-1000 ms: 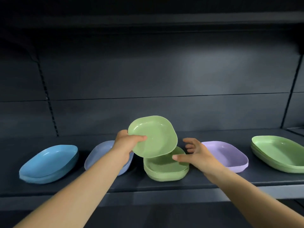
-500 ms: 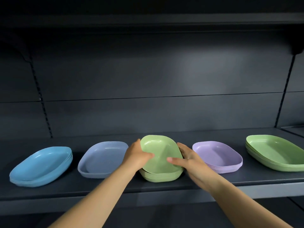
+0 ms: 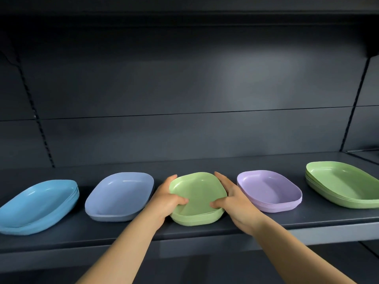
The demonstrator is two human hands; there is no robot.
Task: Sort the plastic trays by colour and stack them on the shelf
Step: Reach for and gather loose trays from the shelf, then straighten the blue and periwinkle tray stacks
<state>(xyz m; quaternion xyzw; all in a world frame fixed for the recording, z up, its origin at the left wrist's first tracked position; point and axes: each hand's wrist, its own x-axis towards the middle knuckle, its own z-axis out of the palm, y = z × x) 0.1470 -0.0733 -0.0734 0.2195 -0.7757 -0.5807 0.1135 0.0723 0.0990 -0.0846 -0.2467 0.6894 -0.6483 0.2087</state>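
Low in the middle of the frame, my left hand [image 3: 166,198] and right hand [image 3: 235,199] clasp the small green stack [image 3: 198,201] from both sides, thumbs hooked over the near rim of the top tray, on the shelf [image 3: 205,232]. I should press evenly so it seats flush and square. Further along sit the blue stack [image 3: 39,206] far left, the grey-blue tray [image 3: 121,196], the purple stack [image 3: 268,193], and a bigger green stack [image 3: 344,185] far right.

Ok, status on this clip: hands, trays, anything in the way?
Left hand and right hand both grip the middle green stack, thumbs inside the rim. Stack sits on the shelf. Nothing in the way.
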